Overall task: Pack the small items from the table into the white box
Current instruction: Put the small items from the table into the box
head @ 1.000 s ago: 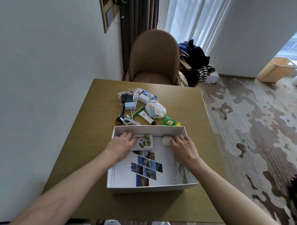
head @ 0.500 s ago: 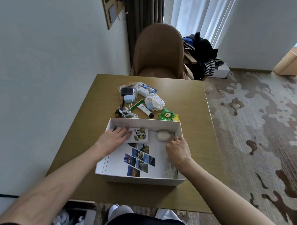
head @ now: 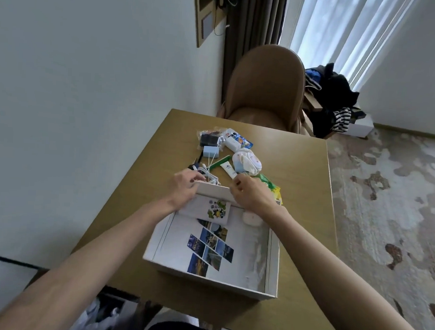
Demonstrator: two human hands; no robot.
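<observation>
- White box sits on the bench, open top, photo collage on its floor.
- Left hand grips the box's far wall near its left corner; right hand pinches the same wall further right.
- Inside, by the far wall: sticker-marked white card and a pale oval item (partly under the right wrist).
- Beyond the box: small items clustered, including a tube and cables.
</observation>
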